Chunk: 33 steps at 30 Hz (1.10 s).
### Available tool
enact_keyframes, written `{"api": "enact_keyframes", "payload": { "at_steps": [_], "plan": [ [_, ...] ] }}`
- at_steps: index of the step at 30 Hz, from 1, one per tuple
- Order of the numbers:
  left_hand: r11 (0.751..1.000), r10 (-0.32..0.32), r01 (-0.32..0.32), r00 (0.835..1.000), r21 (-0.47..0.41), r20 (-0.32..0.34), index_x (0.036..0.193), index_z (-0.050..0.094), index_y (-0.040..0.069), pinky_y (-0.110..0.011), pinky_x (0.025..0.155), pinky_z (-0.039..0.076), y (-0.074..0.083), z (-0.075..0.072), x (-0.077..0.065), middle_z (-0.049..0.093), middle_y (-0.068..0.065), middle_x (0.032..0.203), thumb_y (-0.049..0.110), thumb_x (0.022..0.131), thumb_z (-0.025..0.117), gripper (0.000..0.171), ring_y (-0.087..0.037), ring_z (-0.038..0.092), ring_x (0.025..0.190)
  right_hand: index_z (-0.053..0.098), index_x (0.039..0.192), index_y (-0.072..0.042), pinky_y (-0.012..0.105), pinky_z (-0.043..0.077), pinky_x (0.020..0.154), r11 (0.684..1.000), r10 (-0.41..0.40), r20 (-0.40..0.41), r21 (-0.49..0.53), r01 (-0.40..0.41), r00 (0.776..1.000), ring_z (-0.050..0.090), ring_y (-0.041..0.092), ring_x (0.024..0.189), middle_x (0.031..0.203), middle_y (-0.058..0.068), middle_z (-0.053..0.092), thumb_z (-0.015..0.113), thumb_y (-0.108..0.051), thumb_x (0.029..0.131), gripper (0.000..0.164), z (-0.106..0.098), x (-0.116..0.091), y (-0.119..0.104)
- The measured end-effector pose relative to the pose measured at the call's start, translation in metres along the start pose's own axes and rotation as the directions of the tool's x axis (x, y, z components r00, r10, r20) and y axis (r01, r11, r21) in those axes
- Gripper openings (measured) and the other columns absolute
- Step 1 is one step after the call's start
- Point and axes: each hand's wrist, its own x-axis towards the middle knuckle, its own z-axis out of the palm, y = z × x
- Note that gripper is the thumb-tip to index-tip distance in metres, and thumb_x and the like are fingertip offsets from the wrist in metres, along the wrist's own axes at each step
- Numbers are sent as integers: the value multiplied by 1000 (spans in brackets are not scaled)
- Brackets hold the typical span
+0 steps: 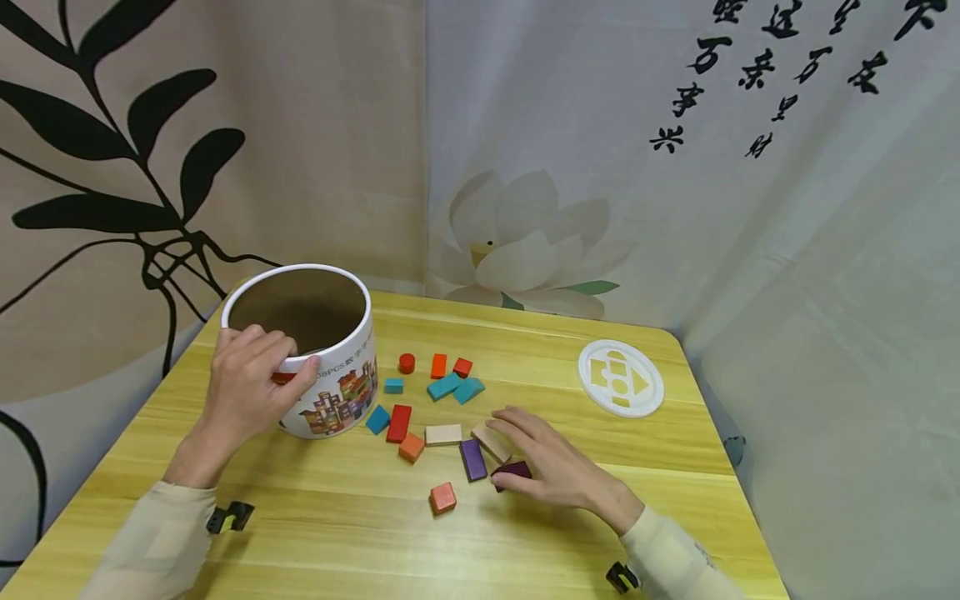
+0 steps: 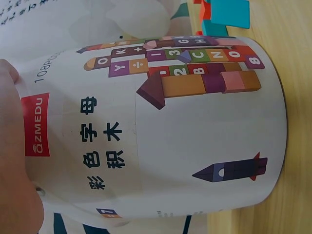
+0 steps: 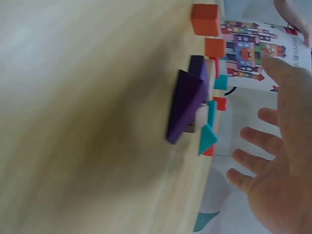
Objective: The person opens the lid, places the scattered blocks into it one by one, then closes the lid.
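Observation:
My left hand (image 1: 247,383) grips the near rim of a white printed bucket (image 1: 341,392), fingers over the edge inside and thumb outside. The bucket stands upright on the table, and its printed side (image 2: 161,136) fills the left wrist view. My right hand (image 1: 558,467) hovers with fingers spread over a dark purple block (image 1: 516,472), holding nothing. In the right wrist view, a gap shows between that purple block and the fingers (image 3: 263,141). Beside it lie a second purple block (image 1: 472,460) and two cream blocks, one flat (image 1: 444,434), one partly under my fingers (image 1: 491,444).
Red, orange and blue blocks (image 1: 444,386) lie scattered right of the bucket. A coral cube (image 1: 442,498) sits nearer the front. A white round lid with cut-out shapes (image 1: 621,379) rests at the table's right. Printed curtains (image 1: 540,125) hang behind the wooden table (image 1: 337,525).

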Motion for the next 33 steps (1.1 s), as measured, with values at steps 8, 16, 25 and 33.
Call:
{"api": "enact_keyframes", "payload": {
  "at_steps": [8, 16, 25, 33],
  "plan": [
    [1000, -8, 8, 1000, 4, 8, 58, 46, 12, -50, 65, 28, 0, -1, 0, 43, 0, 51, 44, 86, 56, 43, -23, 38, 57, 60, 141, -5, 46, 42, 109, 999, -25, 7, -21, 25, 1000, 46, 22, 134, 143, 10, 56, 68, -48, 94, 64, 15, -11, -2],
    [1000, -12, 12, 1000, 4, 14, 59, 45, 13, -51, 66, 29, 0, -2, 1, 43, 1, 52, 44, 86, 55, 42, -23, 39, 57, 68, 131, -6, 41, 45, 106, 998, -37, 34, -57, 39, 999, 49, 17, 127, 134, 5, 61, 76, -37, 90, 53, 24, -13, 2],
    [1000, -13, 13, 1000, 7, 20, 59, 46, 13, -51, 66, 29, 0, -2, 0, 44, 0, 52, 43, 85, 56, 41, -23, 40, 58, 76, 111, -10, 35, 50, 93, 995, -74, -6, -61, 74, 997, 52, 13, 107, 114, 1, 62, 81, -15, 84, 27, 28, -13, 6],
    [1000, -16, 16, 1000, 4, 13, 59, 46, 12, -51, 66, 29, 0, -2, 0, 45, 0, 52, 44, 85, 56, 42, -23, 39, 58, 74, 113, -11, 33, 52, 93, 997, -40, 26, -68, 42, 999, 57, 10, 106, 112, -3, 65, 81, -19, 85, 30, 26, -16, 5]
  ]
}}
